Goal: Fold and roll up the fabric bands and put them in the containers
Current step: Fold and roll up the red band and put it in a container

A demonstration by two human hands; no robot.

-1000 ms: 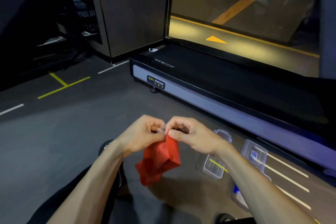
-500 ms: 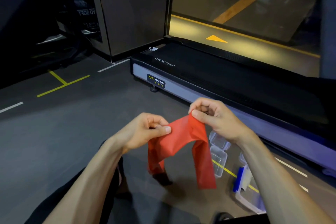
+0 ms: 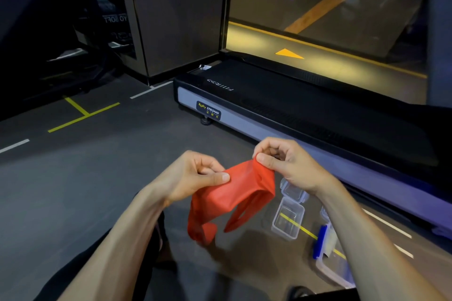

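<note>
A red fabric band (image 3: 230, 198) hangs in the air between my hands, its loose ends drooping toward the floor. My left hand (image 3: 195, 176) pinches one upper edge of the band between thumb and fingers. My right hand (image 3: 283, 164) pinches the other upper edge, a little higher and further right. A small clear open container (image 3: 288, 221) stands on the floor below my right wrist, with its lid (image 3: 292, 190) hinged back behind it. A larger clear container with a blue clip (image 3: 327, 254) lies further right, partly hidden by my right forearm.
A treadmill (image 3: 293, 115) with a grey side rail runs across the floor just behind the containers. Dark floor with yellow and white tape lines (image 3: 83, 115) spreads to the left. My dark trouser legs fill the lower edge.
My hands, touching at the folded band a second ago, have drawn apart and spread it out. Over the last half second the right dangling end has swung up and left.
</note>
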